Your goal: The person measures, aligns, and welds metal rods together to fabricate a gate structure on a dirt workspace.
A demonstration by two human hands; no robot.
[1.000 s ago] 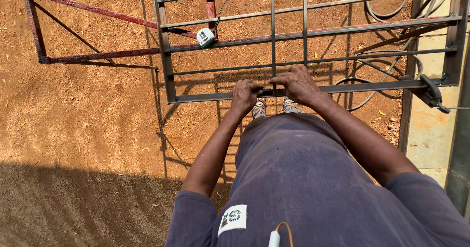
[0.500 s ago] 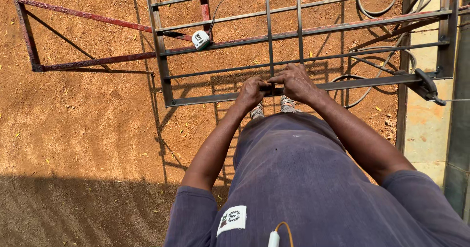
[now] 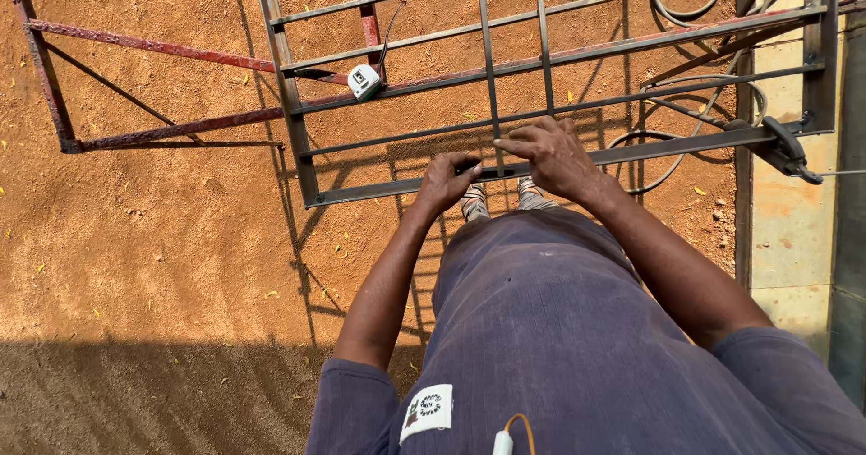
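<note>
The fingers point(image 3: 465, 168) of the left hand point(image 3: 448, 181) curl around the near bottom bar of the grey metal grille point(image 3: 541, 162), the right hand point(image 3: 552, 153) pressing flat on it just beside, a tape measure point(image 3: 364, 82) resting farther along above the orange dirt ground point(image 3: 162, 238).

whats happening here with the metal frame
A person stands over a metal grille frame raised above the orange dirt ground. The left hand grips its near bar and the right hand rests on the bars beside it. A tape measure sits on the frame, and a clamp bites its right end.
</note>
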